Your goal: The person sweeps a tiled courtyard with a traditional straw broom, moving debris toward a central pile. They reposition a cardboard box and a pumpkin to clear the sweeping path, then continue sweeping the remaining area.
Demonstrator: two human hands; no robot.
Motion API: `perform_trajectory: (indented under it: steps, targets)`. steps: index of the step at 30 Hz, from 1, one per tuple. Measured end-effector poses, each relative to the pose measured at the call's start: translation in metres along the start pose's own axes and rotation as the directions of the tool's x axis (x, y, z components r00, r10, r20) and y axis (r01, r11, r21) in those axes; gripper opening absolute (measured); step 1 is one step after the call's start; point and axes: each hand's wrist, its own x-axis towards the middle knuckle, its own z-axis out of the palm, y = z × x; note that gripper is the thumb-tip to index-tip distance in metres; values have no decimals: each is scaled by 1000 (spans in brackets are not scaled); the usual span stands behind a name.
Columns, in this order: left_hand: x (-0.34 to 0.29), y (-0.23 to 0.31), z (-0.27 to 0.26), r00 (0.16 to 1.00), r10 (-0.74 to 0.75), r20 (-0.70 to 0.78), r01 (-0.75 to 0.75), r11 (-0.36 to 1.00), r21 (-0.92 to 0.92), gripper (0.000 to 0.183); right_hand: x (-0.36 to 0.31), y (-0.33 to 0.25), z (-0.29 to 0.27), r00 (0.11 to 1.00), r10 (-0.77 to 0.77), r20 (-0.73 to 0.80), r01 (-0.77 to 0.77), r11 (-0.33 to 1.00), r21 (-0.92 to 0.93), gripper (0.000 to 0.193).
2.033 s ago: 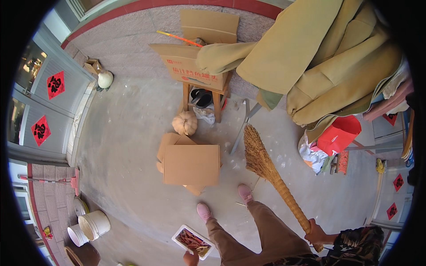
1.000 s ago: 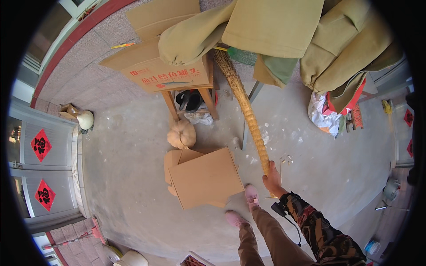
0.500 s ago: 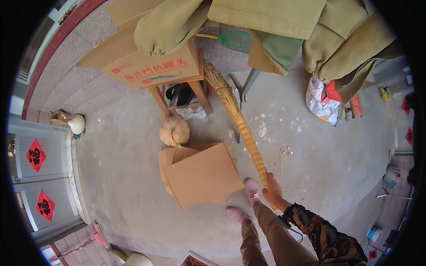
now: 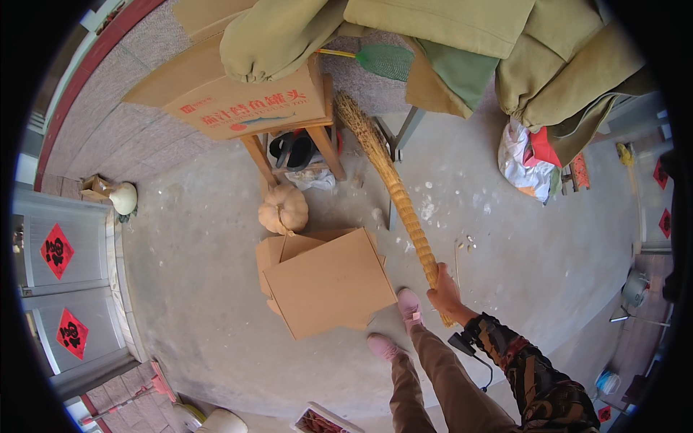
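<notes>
The right hand (image 4: pixel 444 294) has its grip closed around the broom (image 4: pixel 393 189) handle, bristles far, under the stool (image 4: pixel 317 141); the left hand is out of view.

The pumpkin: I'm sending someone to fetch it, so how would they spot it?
Find the wooden stool carrying a big printed carton. On the concrete at its foot, beside a plain flattened cardboard box, sits the pumpkin: pale tan, round and ribbed, the only such thing there.

head cam | high, looking down | concrete floor (image 4: pixel 202 289) | rim apparently warped

Cardboard box (image 4: pixel 328 283), pumpkin (image 4: pixel 284 208), white bag (image 4: pixel 521 160).
</notes>
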Motion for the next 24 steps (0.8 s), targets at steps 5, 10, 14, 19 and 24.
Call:
perform_trajectory:
  steps: [5,10,14,19,24]
  targets:
    - [-2,5,-5,1000,-12,-11,11,999,-48,76,-44,-6,-25,1000,12,6,-13,999,34,56]
    - [0,4,-4,1000,-5,9,5,998,-61,75,12,-30,11,999,-34,-5,34,984,173,54]
    - [1,2,0,997,49,-67,-52,998,-36,76,28,-23,23,992,-15,124,-23,953,302,51]
    - [-6,4,-5,999,34,-33,-35,998,-44,76,-57,11,-27,997,4,75,-7,999,51,52]
    - [-12,16,-17,1000,7,-19,-8,998,-62,77,-106,8,-58,985,101,143,-118,985,123,58]
